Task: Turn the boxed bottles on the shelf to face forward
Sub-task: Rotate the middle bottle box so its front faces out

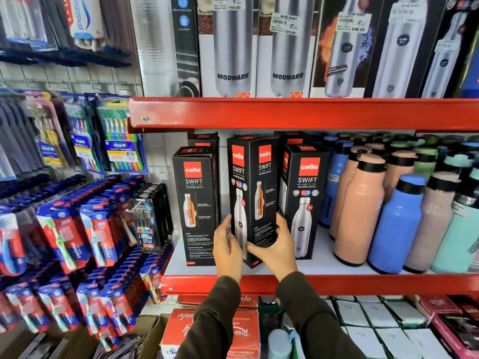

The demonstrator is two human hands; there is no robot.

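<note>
Three tall black Cello Swift bottle boxes stand at the front of the middle shelf point(337, 268). The left box point(195, 203) shows a side panel with an orange cutaway picture. The middle box point(252, 187) stands cornerwise, with two faces visible. My left hand point(228, 248) grips its lower left side and my right hand point(276, 246) wraps its lower right side. The right box point(305, 200) shows its front with a steel bottle picture. More black boxes stand behind them, mostly hidden.
Loose peach, blue and green bottles point(363, 211) crowd the shelf just right of the boxes. A red shelf lip point(298, 114) overhangs above, carrying Modware boxes point(233, 47). Toothbrush packs point(85, 229) hang on the left. Cartons point(233, 330) sit below.
</note>
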